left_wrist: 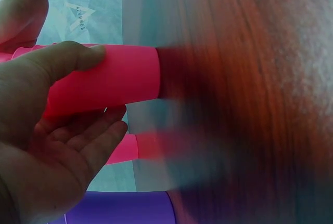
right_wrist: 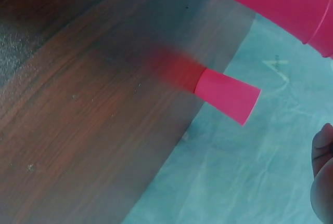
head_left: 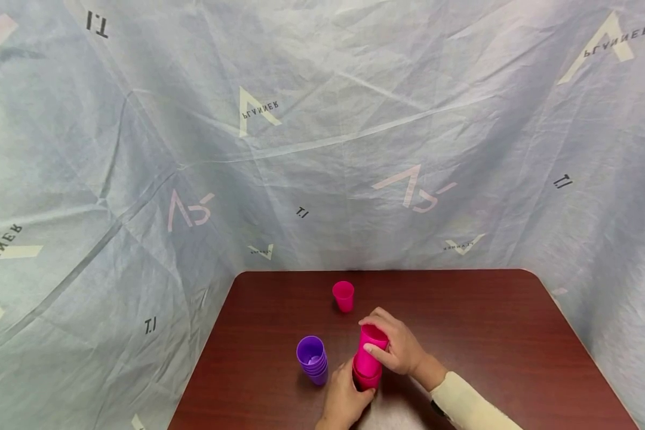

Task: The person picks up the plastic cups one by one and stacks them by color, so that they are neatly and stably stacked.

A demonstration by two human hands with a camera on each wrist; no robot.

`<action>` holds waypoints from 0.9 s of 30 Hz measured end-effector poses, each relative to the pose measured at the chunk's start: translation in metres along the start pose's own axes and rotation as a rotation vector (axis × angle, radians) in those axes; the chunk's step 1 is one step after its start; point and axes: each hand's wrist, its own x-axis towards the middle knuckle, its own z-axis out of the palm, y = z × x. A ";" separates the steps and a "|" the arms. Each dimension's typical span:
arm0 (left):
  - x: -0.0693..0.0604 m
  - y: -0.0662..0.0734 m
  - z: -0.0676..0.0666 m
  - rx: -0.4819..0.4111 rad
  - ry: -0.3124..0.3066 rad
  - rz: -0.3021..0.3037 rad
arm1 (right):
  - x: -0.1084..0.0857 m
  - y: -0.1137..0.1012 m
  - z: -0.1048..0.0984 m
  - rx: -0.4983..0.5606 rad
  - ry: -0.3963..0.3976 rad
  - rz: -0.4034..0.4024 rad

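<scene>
My left hand holds the lower pink cup of a stack on the table, thumb and fingers round its sides. The left wrist view shows this pink cup between that hand's thumb and fingers. My right hand grips an upper pink cup near its rim, and this cup's lower end is inside the stack. How many cups are nested there cannot be told. In the right wrist view the pink stack fills the upper right corner, with part of the right hand at the edge.
A nested stack of purple cups stands upright just left of my left hand. Farther back, a single pink cup stands upright near the far edge of the brown wooden table. Grey printed sheeting hangs behind and beside the table.
</scene>
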 end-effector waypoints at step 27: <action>-0.003 -0.002 0.004 0.030 0.095 0.097 | -0.026 -0.003 0.027 -0.097 -0.134 -0.016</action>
